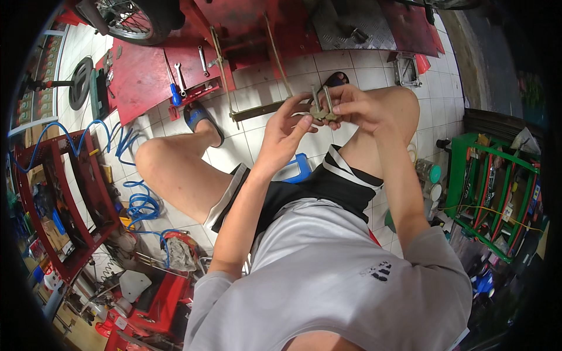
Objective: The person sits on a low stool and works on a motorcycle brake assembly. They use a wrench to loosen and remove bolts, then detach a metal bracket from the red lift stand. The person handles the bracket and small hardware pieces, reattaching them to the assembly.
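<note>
Above the floor between my knees, both hands hold a small dull brass-coloured metal part with two long bolts (319, 113) standing up from it. My left hand (287, 130) is closed around its left side, with the thumb pressed on the near edge. At the other side, my right hand (358, 109) is closed too, its thumb and fingers gripping near the right-hand bolt. Fingers cover part of the piece, so its exact kind is unclear.
A red lift platform (137, 82) lies ahead, with a blue-handled screwdriver (175, 93) and wrenches (180, 80) on it. A motorcycle wheel (130, 23) stands far left. Blue coiled hose (143, 205) and a dark red rack (88, 193) are left; a green tool rack (497, 193) is right.
</note>
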A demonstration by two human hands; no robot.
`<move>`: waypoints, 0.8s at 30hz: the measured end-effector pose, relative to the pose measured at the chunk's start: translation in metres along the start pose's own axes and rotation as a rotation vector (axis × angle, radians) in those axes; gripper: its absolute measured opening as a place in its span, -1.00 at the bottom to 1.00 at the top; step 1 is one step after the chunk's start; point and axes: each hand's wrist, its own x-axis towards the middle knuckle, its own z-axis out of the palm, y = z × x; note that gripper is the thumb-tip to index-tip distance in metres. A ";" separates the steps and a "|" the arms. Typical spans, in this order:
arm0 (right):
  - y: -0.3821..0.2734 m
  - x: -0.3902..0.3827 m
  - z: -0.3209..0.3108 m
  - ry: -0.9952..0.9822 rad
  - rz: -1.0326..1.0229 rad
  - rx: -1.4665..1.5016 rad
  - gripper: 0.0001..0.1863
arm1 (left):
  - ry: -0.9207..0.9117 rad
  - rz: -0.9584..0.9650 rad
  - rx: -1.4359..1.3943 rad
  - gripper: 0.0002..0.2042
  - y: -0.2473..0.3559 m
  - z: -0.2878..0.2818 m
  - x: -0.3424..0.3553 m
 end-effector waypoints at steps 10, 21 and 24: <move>0.045 -0.015 0.023 0.047 -0.170 -0.018 -0.83 | -0.018 -0.135 0.011 -0.82 -0.017 -0.008 -0.015; 0.067 0.027 -0.003 0.634 -0.102 -0.861 -0.79 | 0.266 -0.397 0.094 -0.82 -0.085 -0.057 -0.034; 0.079 0.032 -0.006 0.745 -0.120 -1.030 -0.80 | 0.420 -0.374 0.035 -0.76 -0.096 -0.058 -0.026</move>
